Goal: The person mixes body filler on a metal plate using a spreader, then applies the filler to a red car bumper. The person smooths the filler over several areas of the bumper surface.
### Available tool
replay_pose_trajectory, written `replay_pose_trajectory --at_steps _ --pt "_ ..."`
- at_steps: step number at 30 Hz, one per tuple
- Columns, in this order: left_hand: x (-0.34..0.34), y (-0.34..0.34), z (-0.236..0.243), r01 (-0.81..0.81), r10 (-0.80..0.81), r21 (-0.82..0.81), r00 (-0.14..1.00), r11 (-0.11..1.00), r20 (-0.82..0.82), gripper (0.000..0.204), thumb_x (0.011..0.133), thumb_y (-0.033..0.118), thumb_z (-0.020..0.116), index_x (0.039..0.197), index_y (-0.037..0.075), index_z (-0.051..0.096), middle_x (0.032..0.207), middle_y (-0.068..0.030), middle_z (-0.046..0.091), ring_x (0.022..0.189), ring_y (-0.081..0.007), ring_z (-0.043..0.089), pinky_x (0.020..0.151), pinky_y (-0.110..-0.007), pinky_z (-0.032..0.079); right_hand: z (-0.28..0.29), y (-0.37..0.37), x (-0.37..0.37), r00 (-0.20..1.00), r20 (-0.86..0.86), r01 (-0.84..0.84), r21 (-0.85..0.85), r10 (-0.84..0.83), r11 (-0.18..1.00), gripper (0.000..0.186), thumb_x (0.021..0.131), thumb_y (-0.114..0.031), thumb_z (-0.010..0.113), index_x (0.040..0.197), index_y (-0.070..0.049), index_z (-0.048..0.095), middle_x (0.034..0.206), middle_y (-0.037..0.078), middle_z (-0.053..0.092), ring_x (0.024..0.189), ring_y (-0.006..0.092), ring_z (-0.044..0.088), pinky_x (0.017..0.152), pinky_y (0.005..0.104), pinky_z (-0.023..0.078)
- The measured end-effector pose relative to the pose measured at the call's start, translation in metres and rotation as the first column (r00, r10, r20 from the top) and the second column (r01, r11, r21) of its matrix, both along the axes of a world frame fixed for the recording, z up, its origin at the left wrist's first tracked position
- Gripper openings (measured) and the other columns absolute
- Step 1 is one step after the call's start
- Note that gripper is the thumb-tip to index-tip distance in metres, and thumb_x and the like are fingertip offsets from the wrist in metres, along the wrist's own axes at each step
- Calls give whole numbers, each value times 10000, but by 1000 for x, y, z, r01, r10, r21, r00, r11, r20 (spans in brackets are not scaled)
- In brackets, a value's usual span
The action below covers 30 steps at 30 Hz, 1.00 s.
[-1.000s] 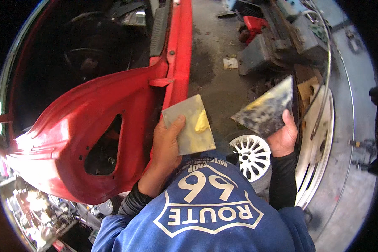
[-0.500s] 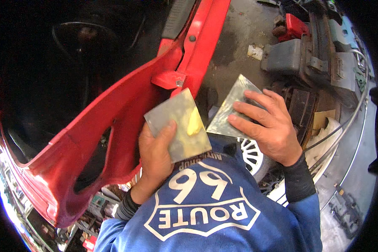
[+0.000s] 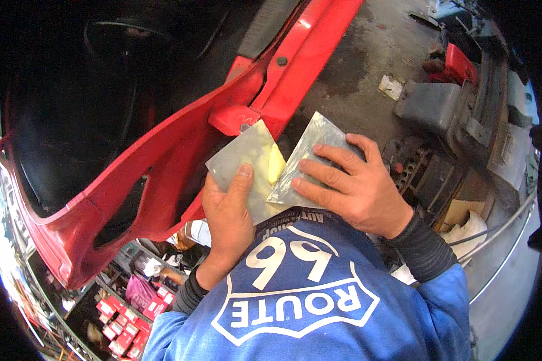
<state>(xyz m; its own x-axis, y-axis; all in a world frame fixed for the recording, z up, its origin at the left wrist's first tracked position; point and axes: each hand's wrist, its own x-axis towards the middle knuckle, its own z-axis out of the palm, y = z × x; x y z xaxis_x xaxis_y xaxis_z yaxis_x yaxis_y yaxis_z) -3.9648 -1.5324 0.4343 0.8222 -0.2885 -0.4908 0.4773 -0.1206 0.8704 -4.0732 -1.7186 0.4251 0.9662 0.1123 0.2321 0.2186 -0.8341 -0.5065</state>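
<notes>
In front of my chest, my left hand [image 3: 230, 198] grips a flat grey square plate [image 3: 235, 157], its thumb on the top face. A lump of yellow putty [image 3: 275, 163] lies along that plate's right side. My right hand [image 3: 355, 186] holds a second flat grey spreader plate [image 3: 310, 147], smeared with pale streaks, its fingers spread over the face. The lower left edge of this spreader meets the putty side of the left plate. Just beyond my left hand stands the red car body frame [image 3: 162, 156] with its door opening.
Dark car interior with a steering wheel [image 3: 123, 39] lies at the far left. Grey plastic parts [image 3: 427, 105] and a red part [image 3: 461, 63] sit on the right. At the lower left are red and white boxes [image 3: 123, 325] on shelving. A paper scrap [image 3: 391, 87] lies on the floor.
The right spreader has moved left and nearer, closing the gap to the left plate and its putty. My view has shifted, showing more of the boxes at the lower left.
</notes>
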Motion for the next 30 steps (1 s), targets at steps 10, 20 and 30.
replay_pose_trajectory --at_steps 10,20,30 --pt "2 46 20 -293 283 18 937 956 206 377 969 140 552 1307 -12 484 1214 -167 619 1045 -253 649 909 -380 526 -30 -17 39 895 -444 174 455 53 873 371 841 -27 585 1207 -51 638 1151 145 660 1062 322 623 905 404 476" --pt "-4 67 5 -320 327 -70 935 945 138 381 969 133 534 1318 -10 481 1239 -169 614 1101 -259 627 963 -385 492 -18 -13 113 904 -409 96 473 122 876 391 860 -12 525 1238 -36 624 988 244 659 902 353 670 806 368 507" --pt "-5 80 1 -264 275 -106 955 959 110 406 948 124 561 1319 -25 486 1234 -168 622 1097 -256 631 970 -380 487 -22 4 119 880 -472 143 361 48 921 403 859 -10 497 1239 -45 625 1005 246 658 926 375 660 810 379 509"
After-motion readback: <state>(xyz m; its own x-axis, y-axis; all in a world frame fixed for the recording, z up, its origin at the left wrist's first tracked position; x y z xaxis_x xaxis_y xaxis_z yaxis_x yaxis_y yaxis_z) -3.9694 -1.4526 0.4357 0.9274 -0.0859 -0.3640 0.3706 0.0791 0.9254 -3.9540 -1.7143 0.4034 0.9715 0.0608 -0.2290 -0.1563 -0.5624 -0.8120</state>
